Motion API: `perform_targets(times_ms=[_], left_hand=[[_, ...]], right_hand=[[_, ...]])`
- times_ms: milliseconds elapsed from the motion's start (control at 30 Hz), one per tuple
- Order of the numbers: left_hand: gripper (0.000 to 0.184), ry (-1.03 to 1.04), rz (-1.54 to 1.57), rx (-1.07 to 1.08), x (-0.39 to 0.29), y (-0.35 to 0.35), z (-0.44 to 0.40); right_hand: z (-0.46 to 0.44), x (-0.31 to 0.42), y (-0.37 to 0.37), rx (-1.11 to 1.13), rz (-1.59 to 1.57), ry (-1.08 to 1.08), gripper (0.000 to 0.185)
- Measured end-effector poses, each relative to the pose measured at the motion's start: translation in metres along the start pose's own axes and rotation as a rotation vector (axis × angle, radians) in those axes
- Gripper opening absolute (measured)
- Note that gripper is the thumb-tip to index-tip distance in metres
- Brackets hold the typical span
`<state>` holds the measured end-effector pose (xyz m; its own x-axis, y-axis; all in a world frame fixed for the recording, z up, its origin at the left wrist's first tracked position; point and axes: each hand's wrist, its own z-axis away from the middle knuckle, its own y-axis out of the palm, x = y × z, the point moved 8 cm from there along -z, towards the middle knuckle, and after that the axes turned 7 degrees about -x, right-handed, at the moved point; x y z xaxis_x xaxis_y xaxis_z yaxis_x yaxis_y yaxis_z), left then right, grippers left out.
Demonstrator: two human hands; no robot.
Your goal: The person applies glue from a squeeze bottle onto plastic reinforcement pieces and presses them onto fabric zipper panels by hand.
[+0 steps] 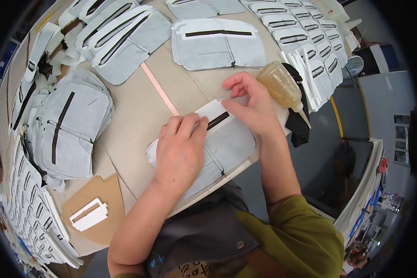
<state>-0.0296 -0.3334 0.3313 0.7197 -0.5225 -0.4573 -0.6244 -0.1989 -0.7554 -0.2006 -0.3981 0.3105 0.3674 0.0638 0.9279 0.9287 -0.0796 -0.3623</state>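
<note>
A grey fabric panel [236,143] with a stitched seam lies at the table's front edge. Along its upper edge runs a white strip [213,109] framing a black slot [218,120]. My left hand [180,148] rests palm down on the panel, its bent fingertips pressing the strip beside the slot; it covers part of both. At the strip's right end is my right hand [252,104], the thumb touching the strip's corner. Its fingers curl loosely above, apart from the thumb, with nothing visible between them.
A bottle of amber liquid [280,85] with a nozzle lies right of my right hand, by black fabric [297,127]. Stacked grey panels [72,125] sit left; another panel [217,51] lies ahead. A brown card [116,204] carries a white slotted piece [89,217].
</note>
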Motion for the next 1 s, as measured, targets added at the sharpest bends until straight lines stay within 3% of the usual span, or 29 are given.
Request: perform_targets(times_ms=[267,533,733,1000], left_hand=[[0.032,-0.015,0.031,0.021,0.001,0.000,-0.002],[0.047,-0.055,0.033,0.140,-0.001,0.004,-0.011],[0.044,-0.037,-0.023,0.187,-0.002,0.013,-0.013],[0.041,-0.006,-0.087,0.179,-0.006,0.013,-0.013]], right_hand=[[0.001,-0.001,0.003,0.025,0.023,-0.001,0.033],[-0.001,-0.001,-0.001,0.028,-0.024,-0.075,0.025],[-0.004,-0.004,-0.002,0.127,0.002,0.013,0.021],[-0.006,-0.002,-0.002,0.096,0.035,0.008,0.018]])
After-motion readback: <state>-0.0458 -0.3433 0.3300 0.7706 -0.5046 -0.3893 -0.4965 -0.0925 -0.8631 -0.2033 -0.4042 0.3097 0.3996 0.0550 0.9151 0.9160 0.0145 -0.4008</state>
